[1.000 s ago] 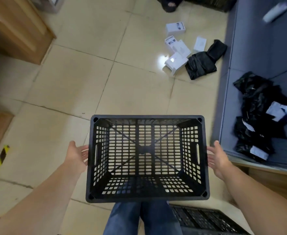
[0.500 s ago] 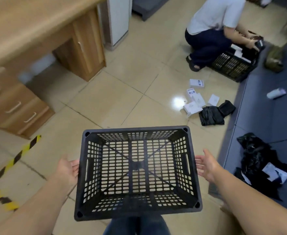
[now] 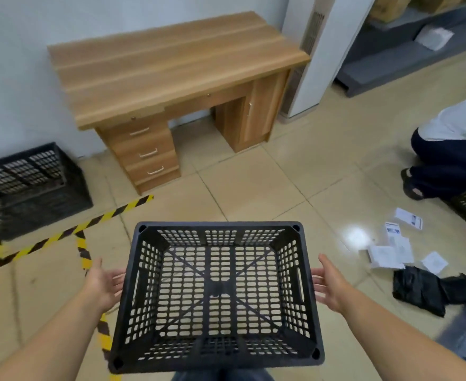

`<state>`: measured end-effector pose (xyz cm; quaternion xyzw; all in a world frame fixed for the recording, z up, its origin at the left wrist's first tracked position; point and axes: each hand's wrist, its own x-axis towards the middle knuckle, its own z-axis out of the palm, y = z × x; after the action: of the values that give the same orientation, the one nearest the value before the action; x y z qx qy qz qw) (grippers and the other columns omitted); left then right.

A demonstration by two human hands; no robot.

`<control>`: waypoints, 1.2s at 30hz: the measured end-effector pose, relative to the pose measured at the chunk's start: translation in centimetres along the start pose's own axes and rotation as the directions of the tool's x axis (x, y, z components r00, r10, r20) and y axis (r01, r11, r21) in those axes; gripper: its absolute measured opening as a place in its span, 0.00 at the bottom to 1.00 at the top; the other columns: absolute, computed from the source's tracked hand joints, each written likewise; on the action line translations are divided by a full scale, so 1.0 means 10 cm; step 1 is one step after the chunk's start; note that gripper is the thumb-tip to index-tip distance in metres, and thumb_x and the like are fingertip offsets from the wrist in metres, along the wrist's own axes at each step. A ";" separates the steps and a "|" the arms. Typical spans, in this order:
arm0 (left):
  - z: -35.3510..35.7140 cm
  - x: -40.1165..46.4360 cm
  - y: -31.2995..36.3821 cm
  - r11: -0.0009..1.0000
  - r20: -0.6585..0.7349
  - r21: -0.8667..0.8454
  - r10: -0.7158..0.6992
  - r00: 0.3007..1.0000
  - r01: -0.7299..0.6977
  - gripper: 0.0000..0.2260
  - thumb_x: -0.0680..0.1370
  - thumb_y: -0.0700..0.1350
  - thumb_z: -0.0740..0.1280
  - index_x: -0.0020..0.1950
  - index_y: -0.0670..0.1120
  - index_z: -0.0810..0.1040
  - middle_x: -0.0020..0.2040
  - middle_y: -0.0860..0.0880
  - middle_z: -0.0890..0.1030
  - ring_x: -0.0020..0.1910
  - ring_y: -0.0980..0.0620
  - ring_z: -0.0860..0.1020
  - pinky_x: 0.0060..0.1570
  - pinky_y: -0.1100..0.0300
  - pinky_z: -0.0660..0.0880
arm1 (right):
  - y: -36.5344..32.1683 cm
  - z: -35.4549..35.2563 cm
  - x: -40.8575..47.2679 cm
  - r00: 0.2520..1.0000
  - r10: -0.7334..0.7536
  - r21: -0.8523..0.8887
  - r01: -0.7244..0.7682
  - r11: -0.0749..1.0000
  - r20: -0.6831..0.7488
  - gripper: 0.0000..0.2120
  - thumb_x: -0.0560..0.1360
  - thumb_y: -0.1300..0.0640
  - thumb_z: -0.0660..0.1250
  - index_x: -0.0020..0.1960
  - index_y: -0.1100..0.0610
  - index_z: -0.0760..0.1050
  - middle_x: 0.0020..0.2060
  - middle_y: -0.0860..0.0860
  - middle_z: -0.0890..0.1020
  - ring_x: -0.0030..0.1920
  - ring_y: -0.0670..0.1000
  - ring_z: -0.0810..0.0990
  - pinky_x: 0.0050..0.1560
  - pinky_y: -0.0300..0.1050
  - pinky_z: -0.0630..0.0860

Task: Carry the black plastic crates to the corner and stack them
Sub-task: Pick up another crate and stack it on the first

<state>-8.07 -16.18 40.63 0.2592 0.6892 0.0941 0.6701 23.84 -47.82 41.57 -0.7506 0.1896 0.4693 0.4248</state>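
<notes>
I have the empty black perforated plastic crate (image 3: 216, 295) held out in front of me at about waist height, open side up and close to level, with my left hand (image 3: 104, 284) pressed flat against its left wall and my right hand (image 3: 329, 283) against its right wall. Both hands are spread open, palms facing inward and fingers pointing forward, so the crate looks clamped between them rather than hooked through its side handle slots; I cannot tell whether any fingertips curl under the rim. To carry it well I judge I should keep even inward pressure from both sides, keep the rim level, and swing left toward the stack rather than straight ahead. My forearms reach forward from the bottom corners, elbows low and roughly symmetric. Beyond the crate, yellow-and-black striped hazard tape (image 3: 69, 235) crosses the beige tiled floor (image 3: 254, 185). Farther left, against the wall, sits another black plastic crate (image 3: 31, 185), blurred, which I take as the stacking spot. Farthest back stands a wooden table with drawers (image 3: 171, 67).
</notes>
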 end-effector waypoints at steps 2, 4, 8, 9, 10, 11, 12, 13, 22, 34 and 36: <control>-0.18 -0.10 -0.04 0.997 -0.035 -0.079 -0.008 0.999 0.005 0.36 0.76 0.67 0.45 0.66 0.39 0.69 0.55 0.39 0.76 0.58 0.42 0.74 0.57 0.48 0.68 | -0.13 0.13 -0.02 0.999 -0.014 -0.063 0.017 0.998 0.047 0.27 0.79 0.39 0.51 0.51 0.62 0.73 0.45 0.59 0.78 0.46 0.56 0.76 0.47 0.51 0.72; -0.37 -0.19 -0.09 0.989 -0.058 -0.148 -0.010 0.998 0.001 0.36 0.76 0.67 0.44 0.64 0.39 0.70 0.48 0.40 0.76 0.47 0.45 0.74 0.52 0.50 0.68 | -0.25 0.26 -0.01 0.996 -0.024 -0.114 0.033 0.993 0.081 0.26 0.79 0.39 0.51 0.50 0.62 0.72 0.43 0.59 0.77 0.44 0.56 0.76 0.46 0.51 0.71; -0.71 -0.42 -0.25 0.964 -0.103 -0.264 -0.002 0.995 -0.025 0.32 0.77 0.65 0.43 0.60 0.42 0.70 0.46 0.40 0.74 0.39 0.46 0.72 0.45 0.54 0.67 | -0.48 0.54 0.02 0.987 -0.038 -0.231 0.074 0.970 0.153 0.28 0.78 0.39 0.51 0.54 0.63 0.72 0.45 0.60 0.78 0.45 0.57 0.76 0.47 0.51 0.72; -0.78 -0.48 -0.30 0.957 -0.112 -0.288 -0.003 0.994 -0.029 0.31 0.77 0.65 0.42 0.60 0.43 0.70 0.47 0.40 0.74 0.40 0.45 0.72 0.42 0.54 0.68 | -0.53 0.62 0.03 0.984 -0.042 -0.260 0.086 0.962 0.171 0.28 0.78 0.38 0.50 0.54 0.63 0.72 0.46 0.60 0.78 0.45 0.57 0.76 0.47 0.52 0.72; -0.86 -0.53 -0.33 0.950 -0.121 -0.312 -0.005 0.993 -0.033 0.30 0.78 0.64 0.42 0.59 0.43 0.70 0.49 0.39 0.74 0.41 0.45 0.72 0.43 0.53 0.68 | -0.58 0.72 0.02 0.981 -0.044 -0.287 0.098 0.953 0.187 0.29 0.78 0.38 0.50 0.54 0.63 0.72 0.46 0.60 0.78 0.45 0.57 0.76 0.48 0.52 0.72; -0.94 -0.58 -0.37 0.942 -0.129 -0.335 -0.010 0.992 -0.034 0.30 0.78 0.64 0.42 0.59 0.43 0.70 0.52 0.38 0.74 0.43 0.44 0.73 0.44 0.52 0.69 | -0.62 0.82 0.02 0.978 -0.046 -0.313 0.109 0.944 0.201 0.30 0.78 0.37 0.50 0.54 0.64 0.73 0.47 0.60 0.77 0.46 0.57 0.76 0.50 0.53 0.72; -1.03 -0.61 -0.41 0.932 -0.138 -0.361 -0.014 0.990 -0.037 0.30 0.78 0.64 0.42 0.59 0.42 0.70 0.54 0.38 0.73 0.44 0.44 0.73 0.47 0.51 0.69 | -0.66 0.92 0.02 0.975 -0.049 -0.336 0.121 0.934 0.215 0.31 0.78 0.37 0.49 0.55 0.64 0.73 0.48 0.61 0.77 0.47 0.58 0.76 0.51 0.53 0.72; -1.11 -0.64 -0.45 0.922 -0.145 -0.385 -0.017 0.989 -0.041 0.30 0.78 0.64 0.42 0.60 0.42 0.70 0.54 0.38 0.72 0.45 0.44 0.73 0.49 0.50 0.69 | -0.70 1.02 0.00 0.972 -0.051 -0.357 0.133 0.925 0.230 0.31 0.77 0.36 0.49 0.56 0.64 0.73 0.49 0.61 0.77 0.49 0.58 0.75 0.53 0.54 0.72; -1.97 -0.57 -0.62 0.861 -0.217 -0.500 -0.020 0.976 -0.094 0.33 0.77 0.66 0.43 0.58 0.41 0.72 0.49 0.39 0.74 0.48 0.43 0.73 0.56 0.45 0.66 | -0.89 2.16 -0.33 0.942 -0.060 -0.499 0.228 0.836 0.331 0.34 0.77 0.35 0.47 0.55 0.64 0.73 0.47 0.60 0.78 0.48 0.58 0.75 0.53 0.53 0.70; -3.67 -0.06 -0.03 0.806 -0.187 -0.586 -0.034 0.982 -0.084 0.36 0.76 0.68 0.44 0.66 0.40 0.69 0.49 0.39 0.75 0.50 0.43 0.74 0.56 0.46 0.68 | -0.78 4.10 -0.99 0.937 -0.066 -0.525 0.250 0.813 0.344 0.36 0.77 0.33 0.45 0.58 0.64 0.71 0.48 0.61 0.78 0.48 0.58 0.76 0.45 0.50 0.72; -3.94 0.03 0.12 0.818 -0.198 -0.566 -0.011 0.980 -0.105 0.36 0.77 0.67 0.44 0.66 0.39 0.69 0.48 0.41 0.76 0.47 0.45 0.74 0.54 0.48 0.68 | -0.78 4.44 -1.10 0.933 -0.071 -0.525 0.259 0.811 0.352 0.35 0.77 0.34 0.46 0.58 0.64 0.71 0.48 0.61 0.78 0.48 0.58 0.76 0.46 0.51 0.72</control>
<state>-46.12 -6.42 44.27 0.0523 0.6834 0.3384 0.6447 -0.32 -8.47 45.82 -0.7709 -0.0946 0.5788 0.2486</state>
